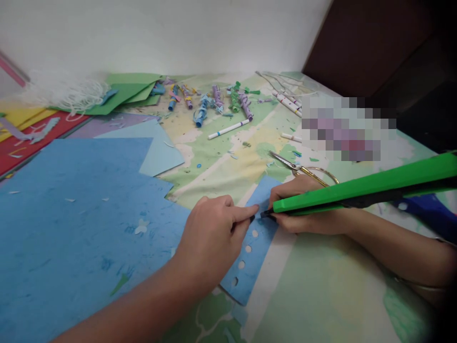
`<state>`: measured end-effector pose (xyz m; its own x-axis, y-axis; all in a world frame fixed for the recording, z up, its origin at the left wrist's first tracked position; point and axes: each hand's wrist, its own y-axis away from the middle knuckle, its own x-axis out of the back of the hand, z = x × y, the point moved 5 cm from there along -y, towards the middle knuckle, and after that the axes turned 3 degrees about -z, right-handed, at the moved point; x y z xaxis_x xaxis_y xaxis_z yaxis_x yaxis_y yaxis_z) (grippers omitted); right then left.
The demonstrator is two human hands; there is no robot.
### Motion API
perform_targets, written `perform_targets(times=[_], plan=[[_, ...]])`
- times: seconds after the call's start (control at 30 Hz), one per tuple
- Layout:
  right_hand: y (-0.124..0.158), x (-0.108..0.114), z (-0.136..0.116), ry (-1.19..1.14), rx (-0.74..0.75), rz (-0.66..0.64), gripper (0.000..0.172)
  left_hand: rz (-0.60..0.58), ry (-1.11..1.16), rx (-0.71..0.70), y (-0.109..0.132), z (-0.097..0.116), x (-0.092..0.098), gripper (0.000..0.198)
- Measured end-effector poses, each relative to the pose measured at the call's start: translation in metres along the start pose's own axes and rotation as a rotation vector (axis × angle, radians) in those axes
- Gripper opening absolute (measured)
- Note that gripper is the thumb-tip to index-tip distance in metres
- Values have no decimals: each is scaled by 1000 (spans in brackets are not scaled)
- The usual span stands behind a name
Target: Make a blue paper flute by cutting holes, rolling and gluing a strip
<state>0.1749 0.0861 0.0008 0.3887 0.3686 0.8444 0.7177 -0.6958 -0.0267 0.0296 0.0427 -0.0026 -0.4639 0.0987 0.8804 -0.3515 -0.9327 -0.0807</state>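
My left hand (pixel 217 233) presses a blue paper strip (pixel 246 283) against the table, index finger pointed and the other fingers curled in. Several round holes run along that strip below the fingertip. My right hand (pixel 303 205) grips a long green tool (pixel 357 188) with a black tip, whose exact kind I cannot tell. The tip meets the strip just right of my left index finger. Partly hidden behind my right hand lie gold-handled scissors (pixel 294 166), blades pointing to the far left.
Large blue paper (pixel 89 186) covers the left side. Behind it lie green sheets (pixel 124 95), red paper (pixel 21 147) and tangled white string (pixel 64 93). Curled paper rolls (pixel 202 112), a white marker (pixel 228 129) and scraps lie farther back. A white wall (pixel 160 33) stands behind the table.
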Motion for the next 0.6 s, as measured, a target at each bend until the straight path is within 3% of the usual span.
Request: perform_targets(times=[0.27,0.4,0.6], plan=[[2,0,-1,17,-33,-1,10,95,58,10,8,3,1,26],[1,2,-4,-59,-59,-61,10,128,143,2,13,5,3,23],[-2,5,-5,-180,-164,-168,10,-55,-84,-308,17,10,1,30]])
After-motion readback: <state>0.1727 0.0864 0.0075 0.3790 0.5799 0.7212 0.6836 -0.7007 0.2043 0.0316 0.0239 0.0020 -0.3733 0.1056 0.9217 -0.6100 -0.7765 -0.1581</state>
